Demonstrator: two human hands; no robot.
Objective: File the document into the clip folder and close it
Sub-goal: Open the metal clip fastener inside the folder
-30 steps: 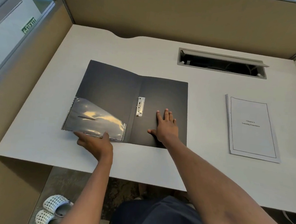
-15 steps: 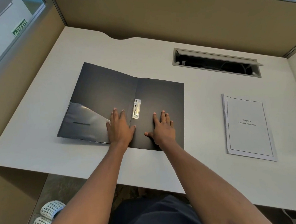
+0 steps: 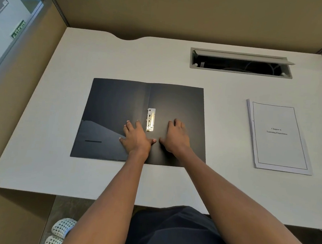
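A black clip folder (image 3: pixel 119 103) lies open and flat on the white desk (image 3: pixel 39 163). Its metal clip (image 3: pixel 150 119) sits just right of the spine. A clear pocket (image 3: pixel 98 138) covers the lower part of the left cover. My left hand (image 3: pixel 136 137) rests palm down on the left cover, just left of the clip. My right hand (image 3: pixel 176 137) presses flat on the right cover, just right of the clip. Neither hand holds anything. The white stapled document (image 3: pixel 278 136) lies on the desk to the right, apart from the folder.
An open cable slot (image 3: pixel 240 63) is cut into the desk behind the folder and document. Beige partition walls enclose the desk at back and sides. White slippers (image 3: pixel 61 229) are on the floor at lower left.
My left hand left the folder's lower left edge and came to rest flat beside the clip. The left cover now lies flat. My right hand stayed on the right cover.
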